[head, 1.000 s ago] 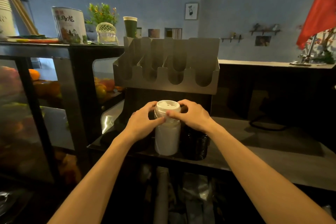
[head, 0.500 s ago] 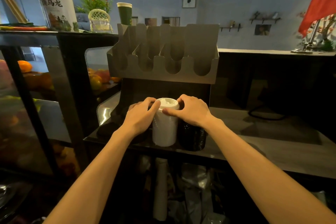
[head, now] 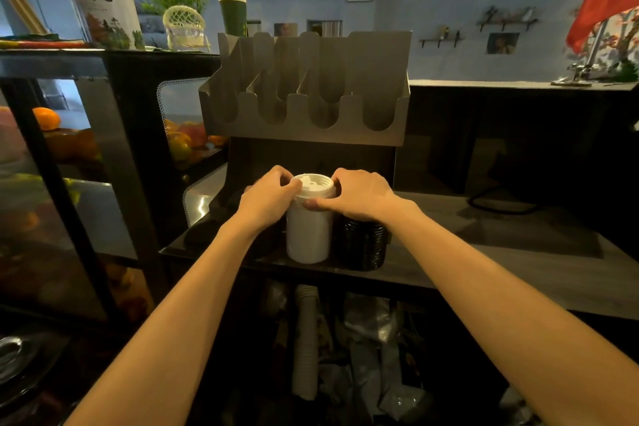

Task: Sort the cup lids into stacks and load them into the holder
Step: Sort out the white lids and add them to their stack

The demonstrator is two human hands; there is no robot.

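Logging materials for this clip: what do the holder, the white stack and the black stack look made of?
The holder looks like sheet metal, probably stainless steel, in brushed matte grey: flat folded panels with a soft sheen. The white stack is likely plastic lids, smooth and matte, with moulded ridges on top. The black stack is likely plastic too, but glossier: its thin rims catch the light.

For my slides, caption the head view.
Left hand and right hand grip a white lid stack beside a black stack, below the metal holder.
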